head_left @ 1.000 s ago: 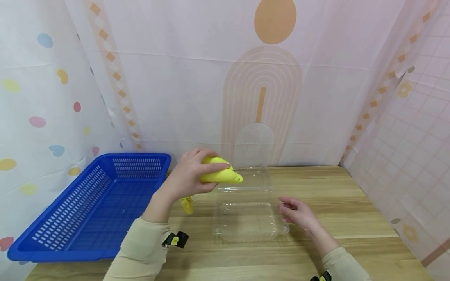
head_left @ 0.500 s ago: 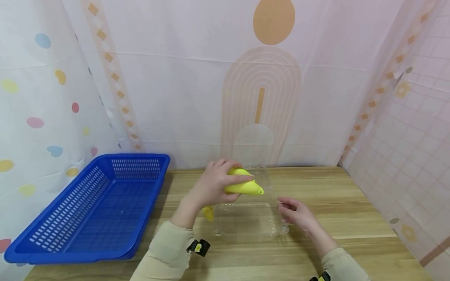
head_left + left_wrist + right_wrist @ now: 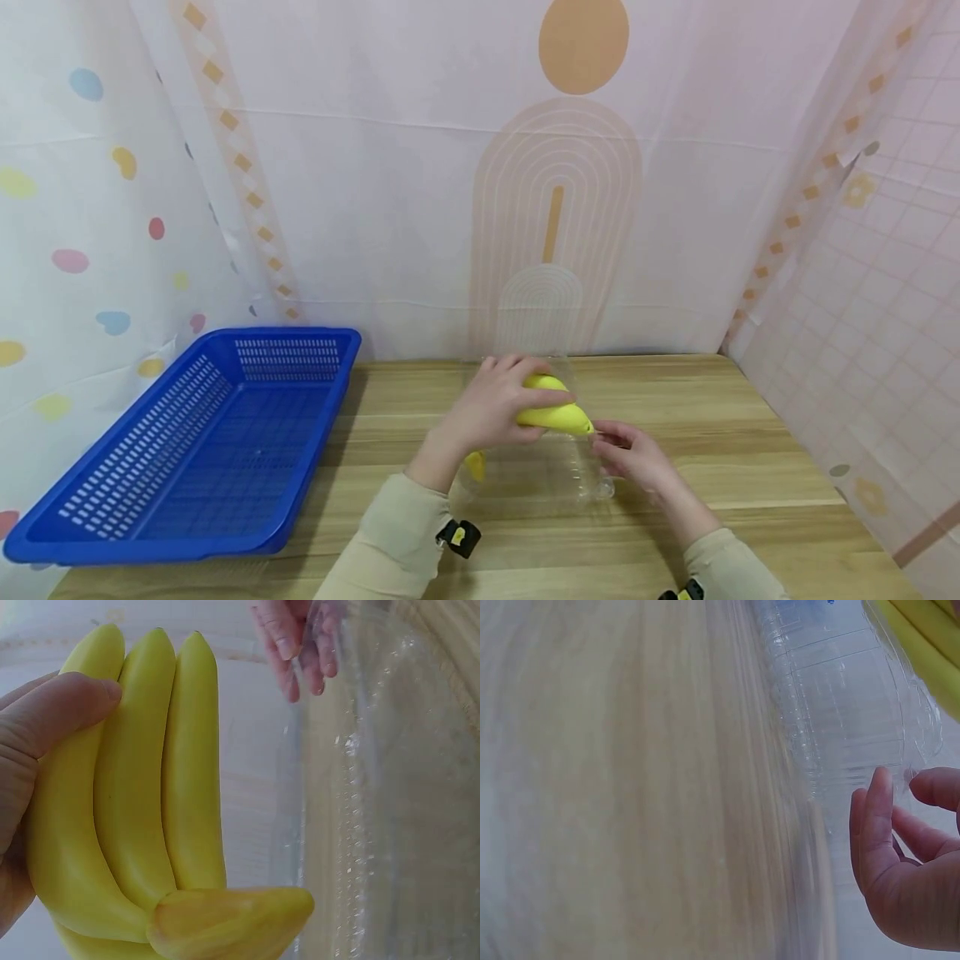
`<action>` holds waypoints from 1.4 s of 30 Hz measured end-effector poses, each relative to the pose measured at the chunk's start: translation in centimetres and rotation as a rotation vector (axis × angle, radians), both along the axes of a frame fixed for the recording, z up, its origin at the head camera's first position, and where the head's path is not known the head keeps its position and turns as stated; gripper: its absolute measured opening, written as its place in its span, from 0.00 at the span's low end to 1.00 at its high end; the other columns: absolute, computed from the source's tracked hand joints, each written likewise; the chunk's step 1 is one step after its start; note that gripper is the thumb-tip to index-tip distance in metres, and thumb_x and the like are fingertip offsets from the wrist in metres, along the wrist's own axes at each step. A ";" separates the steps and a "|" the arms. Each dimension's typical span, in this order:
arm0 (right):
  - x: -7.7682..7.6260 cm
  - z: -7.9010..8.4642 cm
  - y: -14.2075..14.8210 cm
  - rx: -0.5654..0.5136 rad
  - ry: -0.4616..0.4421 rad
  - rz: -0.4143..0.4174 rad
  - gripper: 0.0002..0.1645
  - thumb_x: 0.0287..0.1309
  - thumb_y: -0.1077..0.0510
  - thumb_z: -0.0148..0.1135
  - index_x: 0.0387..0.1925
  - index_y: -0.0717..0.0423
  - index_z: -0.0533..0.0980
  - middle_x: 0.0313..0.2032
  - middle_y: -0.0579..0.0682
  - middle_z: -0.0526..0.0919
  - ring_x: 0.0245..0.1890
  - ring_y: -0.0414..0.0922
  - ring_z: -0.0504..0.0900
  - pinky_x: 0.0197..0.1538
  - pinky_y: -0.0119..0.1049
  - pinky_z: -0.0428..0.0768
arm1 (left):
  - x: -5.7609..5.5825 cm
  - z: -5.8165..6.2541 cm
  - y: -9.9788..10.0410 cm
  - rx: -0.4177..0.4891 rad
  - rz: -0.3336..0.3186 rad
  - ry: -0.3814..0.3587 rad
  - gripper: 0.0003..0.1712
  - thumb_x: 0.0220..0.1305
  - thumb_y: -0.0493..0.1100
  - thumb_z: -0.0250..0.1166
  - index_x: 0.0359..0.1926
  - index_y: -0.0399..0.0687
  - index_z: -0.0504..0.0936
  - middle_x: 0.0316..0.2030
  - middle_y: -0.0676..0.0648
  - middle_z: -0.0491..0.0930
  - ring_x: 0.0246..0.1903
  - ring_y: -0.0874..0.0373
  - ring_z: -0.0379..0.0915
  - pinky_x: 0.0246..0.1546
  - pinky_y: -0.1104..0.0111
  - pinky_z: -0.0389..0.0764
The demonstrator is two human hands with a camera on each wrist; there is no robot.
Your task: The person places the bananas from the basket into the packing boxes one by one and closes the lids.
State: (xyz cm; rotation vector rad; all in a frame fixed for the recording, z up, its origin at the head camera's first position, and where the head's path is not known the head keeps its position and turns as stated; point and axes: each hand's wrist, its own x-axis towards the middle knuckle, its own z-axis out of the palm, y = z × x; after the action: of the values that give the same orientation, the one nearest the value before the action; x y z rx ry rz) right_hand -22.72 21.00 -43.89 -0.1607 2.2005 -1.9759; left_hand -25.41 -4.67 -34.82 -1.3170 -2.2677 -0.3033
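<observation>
My left hand [image 3: 498, 408] grips a bunch of yellow bananas [image 3: 135, 780] from its back side, with the thumb pressed along the outermost banana. The bunch hangs above a clear plastic clamshell container [image 3: 532, 483], tips pointing right and the stem end [image 3: 232, 919] toward the left. At the container's right side is my right hand [image 3: 919, 877]. Its thumb and forefinger close around the edge of the clear plastic, while the other fingers stay loosely extended. In the head view, the banana tips come right up to the right fingertips. The left hand hides much of the container's raised lid.
A large blue plastic basket [image 3: 300, 442] with slotted walls stands on the left of the wooden table [image 3: 720, 450]. A patterned white curtain [image 3: 390, 208] hangs behind the table, and more patterned cloth hangs along both sides.
My left hand has carried the bananas rightward and somewhat lower, from beside the container to over it. My right hand has stayed at the container's right edge.
</observation>
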 end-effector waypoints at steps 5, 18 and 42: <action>0.0 0.1 -0.1 -0.001 0.001 0.001 0.29 0.68 0.68 0.55 0.65 0.79 0.61 0.47 0.59 0.77 0.42 0.44 0.80 0.40 0.32 0.83 | 0.1 -0.5 0.6 -0.057 0.048 -0.019 0.28 0.53 0.49 0.75 0.56 0.72 0.82 0.57 0.50 0.74 0.55 0.52 0.67 0.44 0.60 0.69; 0.0 0.2 0.1 0.014 0.010 0.001 0.29 0.68 0.66 0.57 0.65 0.78 0.62 0.48 0.56 0.77 0.41 0.41 0.79 0.40 0.32 0.83 | -0.3 -2.4 1.0 -0.139 0.083 -0.034 0.29 0.52 0.52 0.74 0.58 0.73 0.82 0.55 0.52 0.74 0.54 0.52 0.68 0.52 0.58 0.69; 0.2 0.1 0.0 -0.002 0.000 0.005 0.30 0.68 0.67 0.56 0.65 0.78 0.61 0.51 0.61 0.76 0.42 0.41 0.78 0.40 0.32 0.83 | -0.4 -4.4 1.6 -0.254 0.096 -0.129 0.28 0.55 0.54 0.73 0.59 0.73 0.81 0.56 0.53 0.75 0.55 0.54 0.67 0.50 0.60 0.68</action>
State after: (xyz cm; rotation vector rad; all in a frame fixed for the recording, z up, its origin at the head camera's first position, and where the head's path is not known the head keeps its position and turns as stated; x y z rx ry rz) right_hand -22.56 21.05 -43.81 -0.1665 2.1966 -1.9755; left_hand -25.85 -3.08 -39.26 -1.3382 -2.5357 -0.0693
